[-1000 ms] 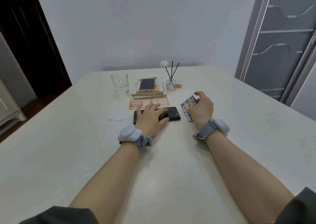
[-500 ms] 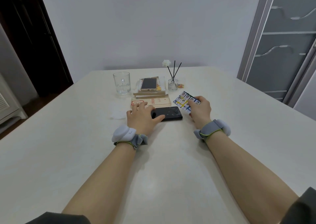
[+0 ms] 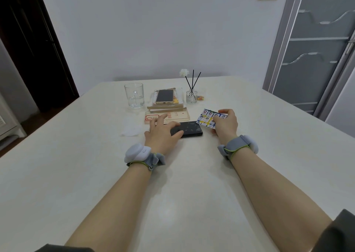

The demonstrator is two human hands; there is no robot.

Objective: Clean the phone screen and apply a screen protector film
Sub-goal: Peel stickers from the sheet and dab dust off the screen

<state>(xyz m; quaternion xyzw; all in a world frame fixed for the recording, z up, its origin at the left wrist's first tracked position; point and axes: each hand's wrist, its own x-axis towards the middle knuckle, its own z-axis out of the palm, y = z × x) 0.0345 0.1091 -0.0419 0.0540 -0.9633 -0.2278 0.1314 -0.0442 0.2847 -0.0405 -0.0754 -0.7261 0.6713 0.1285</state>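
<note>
Left grip: My left grip (image 3: pixel 163 130) lies flat with its fingers spread out. It presses down on the flat black phone (image 3: pixel 189 129) and is not curled round it.
Right grip: My right grip (image 3: pixel 225 125) pinches a small colourful card with little pictures (image 3: pixel 206 118) between thumb and fingers.
Phone place: The phone lies flat on the pale worktop (image 3: pixel 182 194), half under my left grip. Its free end points toward my right grip. The card's corner is right at the phone's far corner, but I cannot tell if they touch.
Risk, finger marks: Bare fingers and a thumb are on the glass. I think they could leave greasy marks, and then the film would not stick well.
Risk, sliding: If I push the card hard while my left grip goes soft, the phone could slide away.
Risk, scraping: A tipped card edge could drag dirt across the glass.
Risk, spill: A clear glass of water (image 3: pixel 134 96) stands beyond my left grip. A big swing could knock it over.
Phone look: It is dark and shiny, with the screen off. It has small pale specks, which may be dust or light. I cannot tell if a film is on it yet.
Close by: A thin white sheet (image 3: pixel 131 129) lies just left of my left grip.
</note>
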